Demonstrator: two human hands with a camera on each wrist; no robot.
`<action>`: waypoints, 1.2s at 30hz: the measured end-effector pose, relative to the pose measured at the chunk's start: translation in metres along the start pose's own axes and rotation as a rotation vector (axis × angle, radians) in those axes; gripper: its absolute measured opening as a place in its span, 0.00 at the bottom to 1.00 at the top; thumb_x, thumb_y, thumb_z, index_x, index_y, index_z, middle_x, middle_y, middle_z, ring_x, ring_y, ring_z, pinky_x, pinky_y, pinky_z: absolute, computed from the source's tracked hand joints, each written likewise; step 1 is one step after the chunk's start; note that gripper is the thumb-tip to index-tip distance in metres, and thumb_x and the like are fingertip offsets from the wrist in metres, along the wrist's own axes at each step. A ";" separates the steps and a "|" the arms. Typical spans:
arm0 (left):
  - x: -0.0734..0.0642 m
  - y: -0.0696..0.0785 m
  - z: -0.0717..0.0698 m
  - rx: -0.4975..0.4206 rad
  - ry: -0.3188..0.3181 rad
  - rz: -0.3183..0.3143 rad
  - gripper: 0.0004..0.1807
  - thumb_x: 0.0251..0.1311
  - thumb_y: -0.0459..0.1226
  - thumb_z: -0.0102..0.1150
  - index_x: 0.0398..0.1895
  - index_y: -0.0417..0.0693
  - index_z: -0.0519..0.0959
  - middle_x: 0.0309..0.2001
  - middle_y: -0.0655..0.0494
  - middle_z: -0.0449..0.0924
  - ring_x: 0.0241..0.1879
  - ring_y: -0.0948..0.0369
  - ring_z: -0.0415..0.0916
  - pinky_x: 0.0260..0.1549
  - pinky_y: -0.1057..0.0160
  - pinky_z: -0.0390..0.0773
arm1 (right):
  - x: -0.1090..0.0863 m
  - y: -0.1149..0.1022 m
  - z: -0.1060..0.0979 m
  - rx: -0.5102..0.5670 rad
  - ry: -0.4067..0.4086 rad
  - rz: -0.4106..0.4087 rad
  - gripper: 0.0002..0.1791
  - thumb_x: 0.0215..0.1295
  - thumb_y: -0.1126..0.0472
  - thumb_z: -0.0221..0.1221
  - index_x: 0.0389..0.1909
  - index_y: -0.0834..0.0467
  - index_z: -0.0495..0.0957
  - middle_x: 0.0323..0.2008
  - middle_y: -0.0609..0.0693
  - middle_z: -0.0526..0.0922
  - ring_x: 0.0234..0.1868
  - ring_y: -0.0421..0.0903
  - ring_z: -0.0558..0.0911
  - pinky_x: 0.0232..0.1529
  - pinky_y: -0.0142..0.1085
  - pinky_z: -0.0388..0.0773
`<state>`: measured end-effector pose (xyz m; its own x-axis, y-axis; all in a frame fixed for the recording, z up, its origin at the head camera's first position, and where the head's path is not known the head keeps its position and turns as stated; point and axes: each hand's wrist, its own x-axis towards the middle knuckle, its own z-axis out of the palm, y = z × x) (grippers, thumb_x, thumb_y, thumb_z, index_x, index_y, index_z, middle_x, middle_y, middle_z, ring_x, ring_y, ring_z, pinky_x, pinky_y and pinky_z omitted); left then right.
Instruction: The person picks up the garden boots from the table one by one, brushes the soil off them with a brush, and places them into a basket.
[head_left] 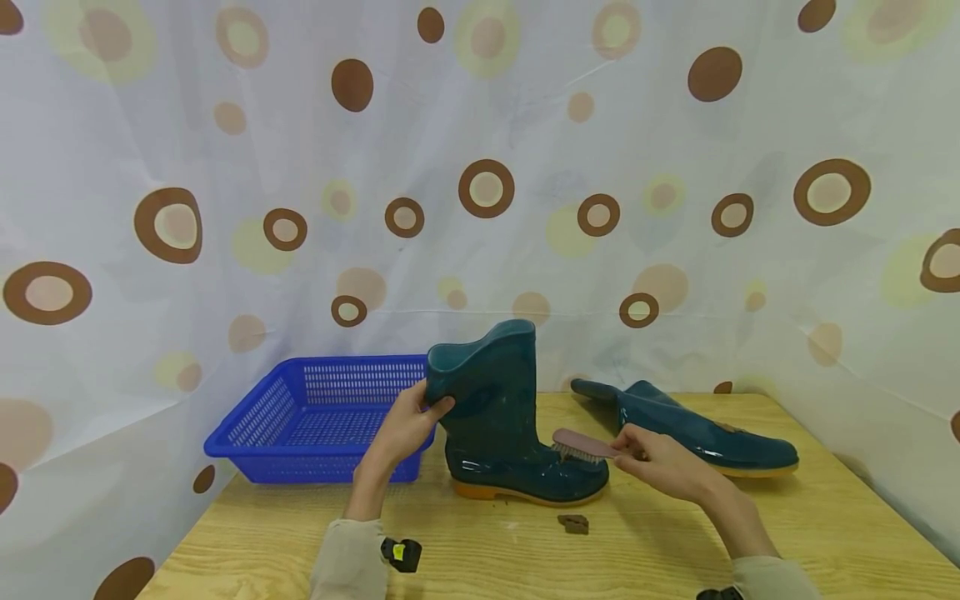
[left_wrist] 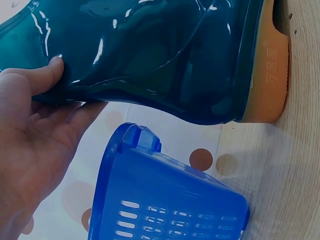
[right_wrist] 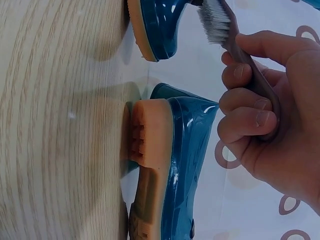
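Observation:
A dark teal rubber boot with an orange sole stands upright on the table. My left hand grips the back of its shaft just below the top opening, thumb outside, as the left wrist view also shows. In my right hand is a scrub brush with a brownish-pink handle and pale bristles. Its bristles sit on top of the boot's foot, near the instep. The right wrist view shows my fingers curled round the brush handle.
A second teal boot lies at the right with a brown clump on it. Behind my left hand stands a blue slotted plastic basket. A brown lump lies on the wooden table, before a spotted curtain.

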<state>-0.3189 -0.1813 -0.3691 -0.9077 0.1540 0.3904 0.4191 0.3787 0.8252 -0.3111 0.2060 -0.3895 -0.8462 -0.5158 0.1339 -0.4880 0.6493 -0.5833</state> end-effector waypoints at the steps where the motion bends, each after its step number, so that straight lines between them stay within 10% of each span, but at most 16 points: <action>1: 0.000 0.000 0.000 -0.003 0.000 0.000 0.20 0.70 0.38 0.57 0.63 0.50 0.75 0.60 0.49 0.80 0.62 0.47 0.76 0.63 0.36 0.70 | 0.000 0.000 0.000 0.001 0.001 -0.001 0.14 0.75 0.52 0.53 0.49 0.59 0.74 0.42 0.50 0.82 0.40 0.45 0.81 0.35 0.35 0.77; 26: 0.000 -0.003 0.000 0.007 0.004 0.007 0.20 0.70 0.38 0.57 0.64 0.51 0.75 0.60 0.49 0.80 0.62 0.47 0.76 0.62 0.36 0.70 | 0.003 -0.004 0.002 0.062 0.027 -0.025 0.15 0.76 0.51 0.51 0.50 0.59 0.72 0.30 0.50 0.75 0.25 0.38 0.70 0.28 0.34 0.70; 36: -0.008 0.019 0.002 0.006 0.028 -0.027 0.19 0.70 0.33 0.55 0.63 0.44 0.75 0.60 0.43 0.80 0.61 0.43 0.76 0.63 0.35 0.69 | 0.006 -0.003 0.011 0.059 -0.030 -0.002 0.17 0.76 0.51 0.52 0.52 0.60 0.71 0.34 0.51 0.76 0.27 0.41 0.73 0.27 0.34 0.71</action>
<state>-0.3039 -0.1740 -0.3576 -0.9175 0.1184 0.3797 0.3947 0.3881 0.8328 -0.3125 0.1944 -0.3957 -0.8379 -0.5342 0.1120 -0.4757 0.6142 -0.6296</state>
